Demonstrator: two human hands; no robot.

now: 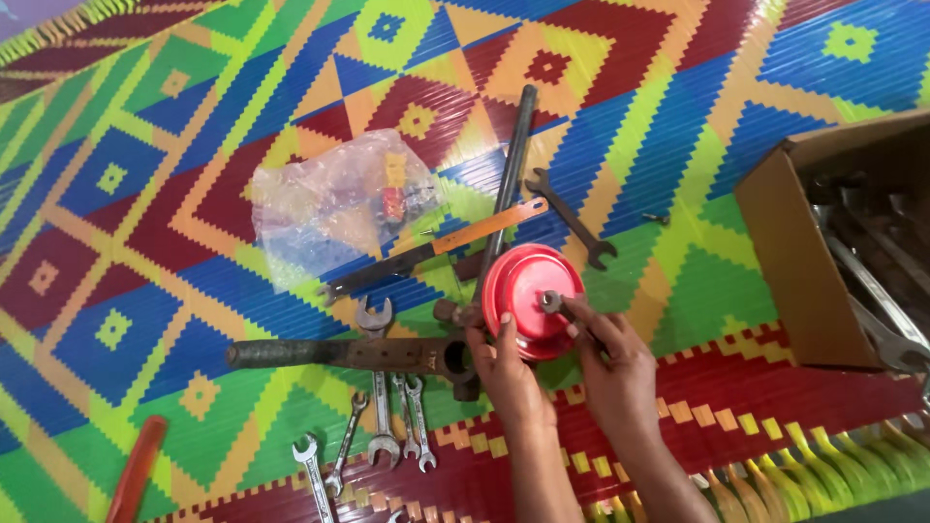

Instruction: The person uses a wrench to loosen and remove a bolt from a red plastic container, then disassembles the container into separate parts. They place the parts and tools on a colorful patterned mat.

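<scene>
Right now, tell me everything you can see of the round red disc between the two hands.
The round red disc looks like glossy painted metal or plastic, with a raised rim and a small grey metal nut or bolt at its centre. It is tilted, its face turned up toward the camera, above the colourful woven mat. The left hand grips its lower edge; the right hand's fingers pinch the centre piece.
</scene>
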